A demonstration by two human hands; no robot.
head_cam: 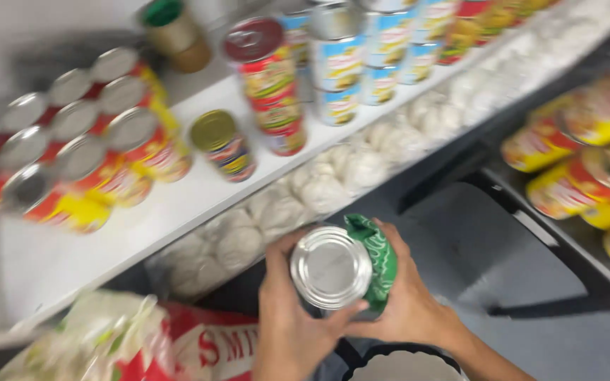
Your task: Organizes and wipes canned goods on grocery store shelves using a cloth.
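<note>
Both my hands hold one tin can [331, 267] with a shiny silver lid, below the edge of a white shelf [178, 204]. My left hand [289, 317] wraps the can's left side. My right hand [407, 296] grips its right side and presses a crumpled green cloth [375, 257] against it. The picture is blurred by motion.
On the white shelf stand rows of red-and-yellow cans [79, 155], a small can with a gold lid [222, 144], a tall red can [271, 85] and blue-and-white cans [361, 56]. White bagged goods [333, 180] fill the shelf below. Yellow-red cans [587, 155] sit right; a red-white bag [178, 346] lies at bottom left.
</note>
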